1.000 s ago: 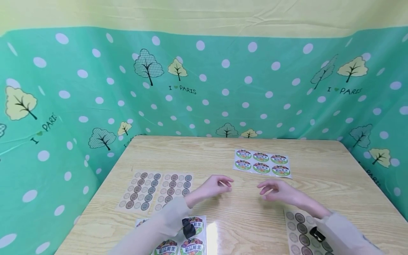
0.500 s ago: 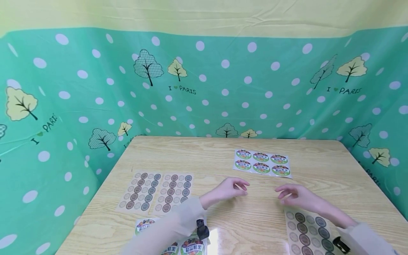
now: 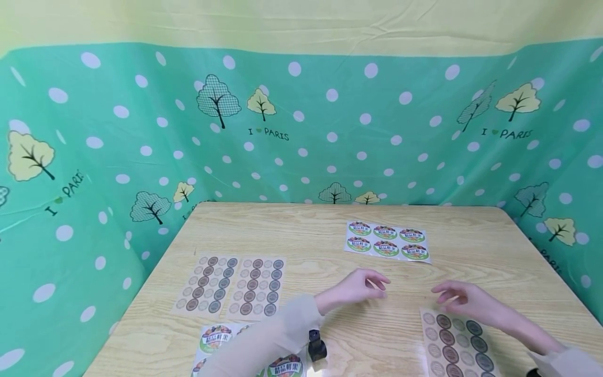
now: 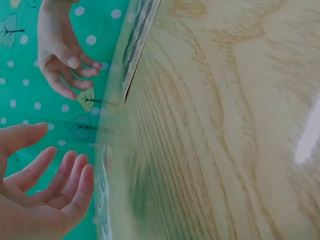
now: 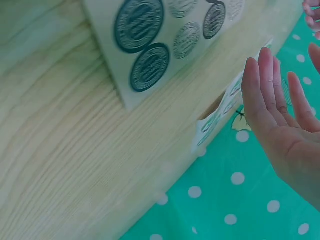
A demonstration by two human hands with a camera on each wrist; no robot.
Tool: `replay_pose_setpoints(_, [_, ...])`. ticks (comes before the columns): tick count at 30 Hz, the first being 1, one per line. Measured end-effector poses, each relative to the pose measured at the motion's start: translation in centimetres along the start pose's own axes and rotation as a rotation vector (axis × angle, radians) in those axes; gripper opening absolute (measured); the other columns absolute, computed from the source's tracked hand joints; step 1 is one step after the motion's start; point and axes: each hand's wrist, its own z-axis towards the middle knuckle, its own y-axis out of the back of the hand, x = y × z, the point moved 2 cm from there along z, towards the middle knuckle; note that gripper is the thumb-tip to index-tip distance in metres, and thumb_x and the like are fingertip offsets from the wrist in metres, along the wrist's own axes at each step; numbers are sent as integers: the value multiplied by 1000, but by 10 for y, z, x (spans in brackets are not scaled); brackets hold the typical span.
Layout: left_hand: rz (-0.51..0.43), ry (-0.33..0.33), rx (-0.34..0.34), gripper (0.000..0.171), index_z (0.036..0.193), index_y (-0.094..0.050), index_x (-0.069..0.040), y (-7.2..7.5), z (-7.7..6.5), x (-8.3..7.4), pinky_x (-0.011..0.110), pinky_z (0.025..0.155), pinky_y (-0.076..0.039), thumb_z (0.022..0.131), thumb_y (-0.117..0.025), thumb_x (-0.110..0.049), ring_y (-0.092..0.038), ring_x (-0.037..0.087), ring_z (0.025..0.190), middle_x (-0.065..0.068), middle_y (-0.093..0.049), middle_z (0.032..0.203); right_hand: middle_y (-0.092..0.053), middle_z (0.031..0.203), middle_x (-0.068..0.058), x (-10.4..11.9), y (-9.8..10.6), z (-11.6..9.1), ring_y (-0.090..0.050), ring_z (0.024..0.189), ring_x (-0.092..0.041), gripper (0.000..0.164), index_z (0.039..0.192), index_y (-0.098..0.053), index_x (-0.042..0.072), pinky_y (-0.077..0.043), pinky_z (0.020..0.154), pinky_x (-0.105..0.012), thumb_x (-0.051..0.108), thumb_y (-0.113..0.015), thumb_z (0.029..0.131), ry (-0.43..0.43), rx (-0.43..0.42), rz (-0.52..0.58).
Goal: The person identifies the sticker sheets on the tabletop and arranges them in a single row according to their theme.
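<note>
My left hand (image 3: 354,287) hovers over the middle of the table, fingers loosely bent and holding nothing. To its right, my right hand (image 3: 473,301) hangs just over the far edge of a sheet of round brown and grey stickers (image 3: 461,343), also holding nothing. In the left wrist view, the left palm (image 4: 35,212) faces up with its fingers apart. The right wrist view shows the right hand's fingers (image 5: 267,82) relaxed. Beyond both hands lies a sheet of oval fruit labels (image 3: 386,241); one of its edges lifts in the right wrist view.
Two sheets of round stickers, one further left (image 3: 203,285) and one beside it (image 3: 256,287), lie on the wooden table (image 3: 292,225). A sheet of larger fruit labels (image 3: 214,340) is partly under the left sleeve (image 3: 278,335). A green dotted curtain (image 3: 301,131) stands behind.
Both hands have moved to the right and slightly nearer, staying apart and holding nothing. More of the lower-left fruit labels and the right sticker sheet shows. The sheets have stayed in place.
</note>
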Motion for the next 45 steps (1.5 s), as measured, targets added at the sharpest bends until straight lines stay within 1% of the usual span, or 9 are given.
replay_pose_setpoints(8, [-9, -15, 28, 30, 107, -62, -3, -18, 7, -5, 12, 58, -45, 78, -64, -7, -52, -2, 68, 7, -64, 92, -59, 92, -16, -12, 8, -12, -58, 76, -18, 44, 111, -45, -17, -50, 62, -23, 3, -61, 76, -44, -11, -28])
replay_pose_setpoints(13, [-24, 4, 38, 29, 106, -62, -4, -30, 9, -8, 12, 60, -45, 77, -64, -8, -53, -2, 71, 7, -64, 95, -59, 93, -17, -21, 11, -19, -57, 75, -8, 40, 110, -45, -18, -50, 61, -23, 0, -59, 77, -11, -7, -78])
replay_pose_setpoints(17, [-44, 31, 43, 30, 107, -62, -6, -39, 11, -9, 14, 55, -47, 77, -65, -7, -53, -2, 70, 6, -63, 95, -59, 94, -15, -26, 13, -22, -55, 76, -4, 41, 111, -47, -16, -49, 62, -21, 3, -61, 77, -24, -15, -119])
replay_pose_setpoints(24, [-35, 81, 35, 33, 109, -61, -9, -52, 15, -13, 16, 50, -47, 76, -65, -8, -54, -1, 69, -3, -61, 91, -59, 97, -17, -33, 14, -27, -57, 83, -26, 51, 112, -49, -12, -50, 66, -26, 13, -68, 72, -93, -39, -162])
replay_pose_setpoints(26, [-31, 88, 26, 33, 109, -61, -9, -56, 16, -15, 16, 50, -47, 76, -66, -8, -54, -1, 69, -3, -61, 90, -59, 98, -17, -36, 13, -29, -57, 84, -27, 53, 112, -49, -12, -50, 67, -29, 15, -69, 71, -104, -41, -178])
replay_pose_setpoints(30, [-8, 90, 7, 33, 107, -62, -8, -61, 19, -15, 14, 53, -46, 74, -68, -8, -55, -1, 71, -1, -62, 92, -59, 99, -20, -44, 13, -33, -57, 82, -10, 53, 111, -50, -11, -49, 65, -24, 17, -70, 71, -63, -41, -211])
replay_pose_setpoints(34, [36, 82, -4, 34, 106, -63, -10, -65, 21, -14, 11, 58, -45, 73, -69, -11, -55, 0, 75, -2, -61, 94, -57, 101, -24, -51, 14, -37, -51, 80, 7, 54, 111, -50, -12, -48, 65, -20, 18, -71, 70, -31, -43, -215])
replay_pose_setpoints(39, [80, 84, -4, 34, 106, -63, -11, -69, 25, -13, 9, 62, -43, 72, -70, -12, -52, -1, 73, -4, -60, 93, -57, 102, -25, -59, 14, -41, -50, 80, 9, 57, 111, -50, -12, -48, 66, -19, 22, -71, 70, -52, -56, -223])
replay_pose_setpoints(45, [127, 70, 9, 36, 104, -64, -11, -75, 30, -8, 8, 63, -40, 70, -72, -13, -47, -2, 72, -8, -56, 87, -57, 103, -25, -65, 14, -41, -50, 80, 9, 56, 111, -50, -12, -47, 66, -19, 21, -71, 71, -62, -65, -220])
